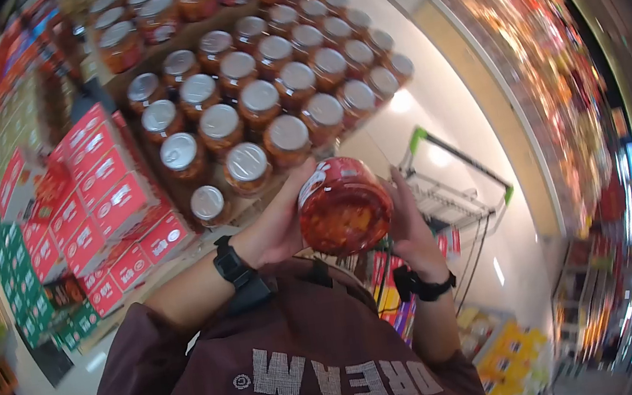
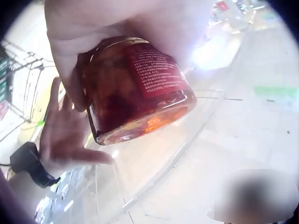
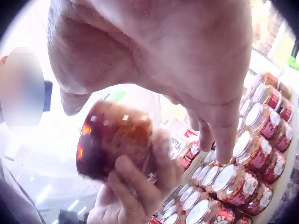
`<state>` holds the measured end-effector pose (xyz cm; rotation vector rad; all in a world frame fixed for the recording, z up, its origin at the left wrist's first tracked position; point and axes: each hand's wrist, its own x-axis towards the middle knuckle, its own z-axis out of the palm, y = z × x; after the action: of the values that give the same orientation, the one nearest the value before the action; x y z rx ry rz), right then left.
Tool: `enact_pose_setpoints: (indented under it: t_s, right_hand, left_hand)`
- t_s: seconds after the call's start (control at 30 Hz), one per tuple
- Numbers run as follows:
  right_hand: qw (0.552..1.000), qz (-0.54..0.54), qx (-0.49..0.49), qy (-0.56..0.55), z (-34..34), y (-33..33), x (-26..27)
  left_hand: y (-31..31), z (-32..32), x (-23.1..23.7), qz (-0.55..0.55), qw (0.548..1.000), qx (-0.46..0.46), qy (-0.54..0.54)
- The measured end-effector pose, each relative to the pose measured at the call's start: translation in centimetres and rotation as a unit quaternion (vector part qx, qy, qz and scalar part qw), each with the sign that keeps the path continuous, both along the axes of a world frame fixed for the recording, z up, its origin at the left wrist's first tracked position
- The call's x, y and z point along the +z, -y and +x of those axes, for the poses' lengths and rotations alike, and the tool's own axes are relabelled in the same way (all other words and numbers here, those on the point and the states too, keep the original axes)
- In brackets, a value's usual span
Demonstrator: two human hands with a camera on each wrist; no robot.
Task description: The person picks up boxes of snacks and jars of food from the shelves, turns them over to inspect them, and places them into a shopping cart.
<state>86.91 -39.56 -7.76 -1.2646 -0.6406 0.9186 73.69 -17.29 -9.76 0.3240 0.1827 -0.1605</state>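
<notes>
The front edge of the stacked jars (image 1: 259,96) runs diagonally just beyond the left hand (image 1: 285,222), with red boxes (image 1: 116,185) packed against the stack on the left. Pale floor (image 1: 435,96) opens to the right of the stack, reaching across to a long display case (image 1: 512,129). On that side, a shopping cart (image 1: 443,183) with green corners stands behind and beyond the right hand (image 1: 411,224), so the room there is partly taken up. In the left wrist view, a wide stretch of bare floor shows behind the lifted glass jar (image 1: 346,209).

The jar is in the air in front of the person's chest, between the two hands and clear of the stack. The left hand grips it, fingers and thumb curled around its side. The right hand is spread beside it, thumb standing away from the fingers; in the right wrist view a gap shows between that thumb and the jar.

The jar is tipped, its round glass base facing up toward the head camera and its long axis running away from the person. The lid end is hidden. A red label with lines of white print covers part of the side.
</notes>
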Motion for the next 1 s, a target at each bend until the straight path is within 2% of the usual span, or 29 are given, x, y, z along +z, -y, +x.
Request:
enact_pose_setpoints:
  t_s: [0.03,0.13,0.23,0.27,0.3,0.33,0.37,0.4,0.43,0.5,0.57,0.67,0.73,0.77,0.8,0.83,0.87,0.9,0.97,1.0]
  right_hand:
    - [0.999,-0.027,0.01,0.025,-0.9,-0.3,0.3]
    - [0.993,-0.085,-0.08,-0.024,-2.5,0.3,-0.6]
    - [0.986,-0.064,-0.131,0.086,-3.9,1.4,-0.1]
    - [0.959,-0.083,-0.163,0.219,-4.3,1.9,-0.1]
    - [0.913,-0.104,-0.189,0.346,-4.8,2.5,-0.1]
    - [0.896,-0.088,-0.218,0.378,-5.0,2.9,-0.1]
    - [0.876,-0.071,-0.245,0.41,-5.0,3.1,0.1]
    - [0.831,-0.16,-0.243,0.474,-5.0,3.7,1.2]
    - [0.83,-0.162,-0.249,0.472,-4.8,3.9,1.3]
    - [0.706,-0.098,-0.211,0.669,-4.5,3.9,1.4]
    - [0.716,-0.106,-0.214,0.657,-5.0,3.4,1.2]
    - [0.721,-0.098,-0.189,0.659,-5.1,3.2,0.7]
    - [0.869,-0.153,-0.186,0.433,-5.6,3.6,1.1]
    - [0.87,-0.153,-0.187,0.43,-5.4,3.9,0.7]
    - [0.923,-0.078,-0.2,0.319,-4.9,4.2,0.0]
    - [0.957,-0.001,-0.21,0.201,-4.7,4.0,-0.2]
    - [0.97,0.045,-0.211,0.114,-4.9,3.9,0.3]
    - [0.969,0.043,-0.216,0.11,-4.9,4.1,0.7]
    - [0.967,-0.089,-0.164,0.171,-4.7,4.8,1.1]
    - [0.959,-0.087,-0.156,0.221,-4.5,5.2,1.3]
  left_hand:
    - [1.0,0.8,-0.1,0.003,0.999,-0.023,-0.023]
    - [2.1,2.5,-0.9,0.03,0.997,-0.068,-0.008]
    - [3.1,3.1,-2.6,0.056,0.996,-0.076,0.001]
    - [3.1,3.1,-2.5,0.124,0.988,-0.087,0.02]
    - [3.2,2.9,-2.3,0.191,0.976,-0.098,0.04]
    - [2.8,2.7,0.0,0.202,0.974,-0.1,0.033]
    - [3.0,2.8,-0.3,0.202,0.973,-0.109,0.033]
    - [3.3,2.8,-0.7,0.245,0.956,-0.111,0.117]
    - [3.4,2.8,-0.9,0.286,0.931,-0.11,0.2]
    - [4.0,2.8,-0.6,0.281,0.931,-0.116,0.202]
    - [4.2,2.6,-0.5,0.352,0.919,-0.1,0.149]
    - [3.8,2.2,-0.3,0.339,0.93,-0.094,0.107]
    - [3.1,1.9,0.3,0.38,0.914,-0.086,0.117]
    - [2.8,1.8,0.4,0.419,0.895,-0.078,0.132]
    - [2.6,1.7,0.3,0.42,0.894,-0.08,0.131]
    - [2.5,1.6,0.2,0.441,0.884,-0.082,0.131]
    - [2.6,1.5,0.1,0.46,0.874,-0.085,0.131]
    - [2.8,1.4,0.0,0.459,0.874,-0.091,0.129]
    - [3.3,1.5,0.2,0.584,0.783,-0.022,0.212]
    - [3.7,1.6,0.5,0.583,0.784,-0.028,0.213]
